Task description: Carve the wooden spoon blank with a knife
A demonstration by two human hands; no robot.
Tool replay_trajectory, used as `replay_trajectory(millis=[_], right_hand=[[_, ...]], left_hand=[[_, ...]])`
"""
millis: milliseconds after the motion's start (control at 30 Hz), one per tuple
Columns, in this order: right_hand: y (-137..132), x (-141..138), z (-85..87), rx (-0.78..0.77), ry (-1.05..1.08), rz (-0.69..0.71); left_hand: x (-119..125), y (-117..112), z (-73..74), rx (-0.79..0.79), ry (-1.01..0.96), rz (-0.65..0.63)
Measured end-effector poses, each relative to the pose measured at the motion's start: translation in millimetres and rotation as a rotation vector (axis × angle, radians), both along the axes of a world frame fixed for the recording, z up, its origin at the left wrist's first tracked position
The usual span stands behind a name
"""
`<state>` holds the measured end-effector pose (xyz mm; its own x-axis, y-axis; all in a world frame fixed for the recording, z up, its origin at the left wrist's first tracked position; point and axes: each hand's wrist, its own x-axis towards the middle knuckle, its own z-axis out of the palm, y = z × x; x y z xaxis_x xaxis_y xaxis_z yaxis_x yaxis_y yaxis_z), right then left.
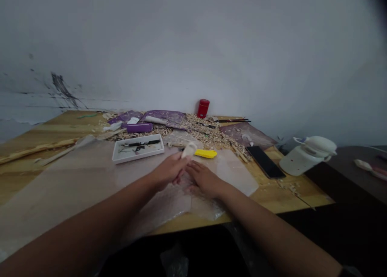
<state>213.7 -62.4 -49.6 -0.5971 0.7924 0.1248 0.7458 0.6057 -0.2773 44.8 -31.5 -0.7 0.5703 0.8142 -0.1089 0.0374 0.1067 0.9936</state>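
Observation:
My left hand (pixel 168 170) is curled around a pale carved wooden piece (pixel 189 149), whose rounded end sticks out past the fingers. My right hand (pixel 204 178) lies next to it with the fingers bent inward toward the left hand, resting on clear bubble wrap (pixel 169 206); whether it grips anything is hidden. Both hands sit over a translucent plastic sheet (pixel 75 176) on the wooden table (pixel 290 196). Just beyond the hands lies a yellow tool (pixel 206 153).
A white tray (pixel 137 149) with dark tools stands behind the left hand. Wood shavings (pixel 205 134), purple items (pixel 139 127) and a red can (pixel 203 108) are at the back by the wall. A black phone (pixel 265 161) and a white jug (pixel 306 154) lie right.

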Motion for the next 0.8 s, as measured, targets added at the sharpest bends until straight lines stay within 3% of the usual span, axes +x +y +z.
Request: replay_trajectory(millis=[100, 233, 400, 600, 800], right_hand=[[16.1, 12.8, 14.5, 0.002, 0.06, 0.05], [52.6, 24.0, 36.9, 0.117, -0.025, -0.289], [89.4, 10.6, 38.0, 0.074, -0.156, -0.347], [88.3, 0.6, 25.9, 0.028, -0.239, -0.39], [81.1, 8.6, 30.5, 0.038, -0.213, -0.357]], left_hand=[[6.8, -3.1, -11.6, 0.068, 0.105, -0.049], [2.6, 10.3, -26.1, 0.104, 0.071, 0.081], [-5.0, 14.6, -35.8, 0.159, 0.03, 0.098], [-9.7, 11.3, -32.0, 0.118, -0.024, 0.174], [-9.4, 8.4, -19.6, 0.036, -0.142, 0.303]])
